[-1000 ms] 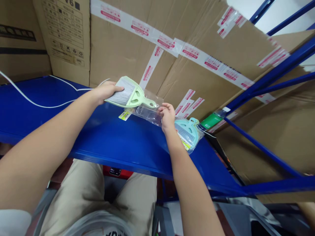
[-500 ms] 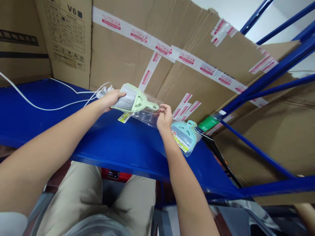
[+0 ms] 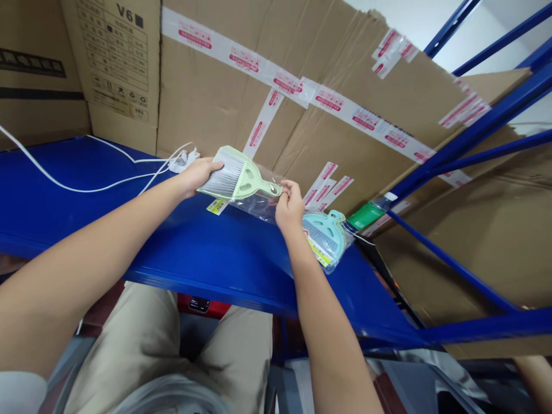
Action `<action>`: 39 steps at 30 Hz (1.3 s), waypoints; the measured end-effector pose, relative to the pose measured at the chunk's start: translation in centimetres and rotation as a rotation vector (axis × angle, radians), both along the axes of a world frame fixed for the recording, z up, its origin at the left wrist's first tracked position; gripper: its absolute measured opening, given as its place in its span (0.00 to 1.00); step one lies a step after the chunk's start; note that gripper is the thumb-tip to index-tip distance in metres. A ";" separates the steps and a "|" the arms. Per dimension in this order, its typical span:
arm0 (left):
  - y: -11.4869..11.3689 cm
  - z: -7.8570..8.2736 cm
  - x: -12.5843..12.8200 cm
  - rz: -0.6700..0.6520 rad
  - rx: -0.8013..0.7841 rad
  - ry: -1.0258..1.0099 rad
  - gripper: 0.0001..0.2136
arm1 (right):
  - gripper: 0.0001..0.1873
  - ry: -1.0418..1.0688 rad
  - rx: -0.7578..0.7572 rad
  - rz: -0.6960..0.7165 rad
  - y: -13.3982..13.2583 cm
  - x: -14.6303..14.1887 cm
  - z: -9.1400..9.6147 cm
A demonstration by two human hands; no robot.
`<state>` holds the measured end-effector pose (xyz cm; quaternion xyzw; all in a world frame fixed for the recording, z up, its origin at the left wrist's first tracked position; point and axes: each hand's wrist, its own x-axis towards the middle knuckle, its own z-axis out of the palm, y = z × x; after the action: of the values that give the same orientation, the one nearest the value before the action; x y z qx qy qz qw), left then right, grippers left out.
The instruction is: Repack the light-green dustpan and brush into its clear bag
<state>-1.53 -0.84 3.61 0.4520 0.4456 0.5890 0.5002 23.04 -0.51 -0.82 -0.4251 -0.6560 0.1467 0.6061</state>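
A light green hand brush (image 3: 249, 178) with grey bristles lies against a matching dustpan (image 3: 218, 195), held above the blue shelf. My left hand (image 3: 200, 175) grips the wide bristle end, thumb on top. At the other end, the fingers of my right hand (image 3: 290, 208) are closed at the tip of the brush handle. Beneath the set is a clear plastic bag (image 3: 259, 208) with a yellow-green label (image 3: 217, 206); how the bag meets my right fingers is partly hidden. Right of that hand lies a bagged light blue brush and dustpan set (image 3: 326, 233).
Large taped cardboard (image 3: 215, 86) stands along the back of the blue shelf (image 3: 185, 247). White cables (image 3: 86, 190) run over its left side. A green-labelled bottle (image 3: 368, 214) lies at the right, near blue rack bars (image 3: 452, 264).
The green brush and dustpan have shifted slightly right, and the handle tip now meets my right fingers. My left hand keeps its hold on the bristle end.
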 end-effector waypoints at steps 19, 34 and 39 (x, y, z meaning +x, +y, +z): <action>0.4 -0.4 0.0 0.071 0.004 0.022 0.03 | 0.09 0.464 -0.325 -0.088 -0.8 -0.9 2.3; -0.1 -0.7 0.7 0.038 -0.011 0.041 0.08 | 0.07 0.478 -0.485 0.132 -0.3 -0.7 1.3; 0.1 -0.7 0.5 0.066 0.009 0.070 0.08 | 0.08 0.511 -0.544 0.096 0.0 0.0 1.7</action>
<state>-1.02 -0.75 2.90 0.4595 0.4750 0.5910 0.4626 23.07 -0.55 0.91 -0.4888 -0.4398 0.4452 0.6079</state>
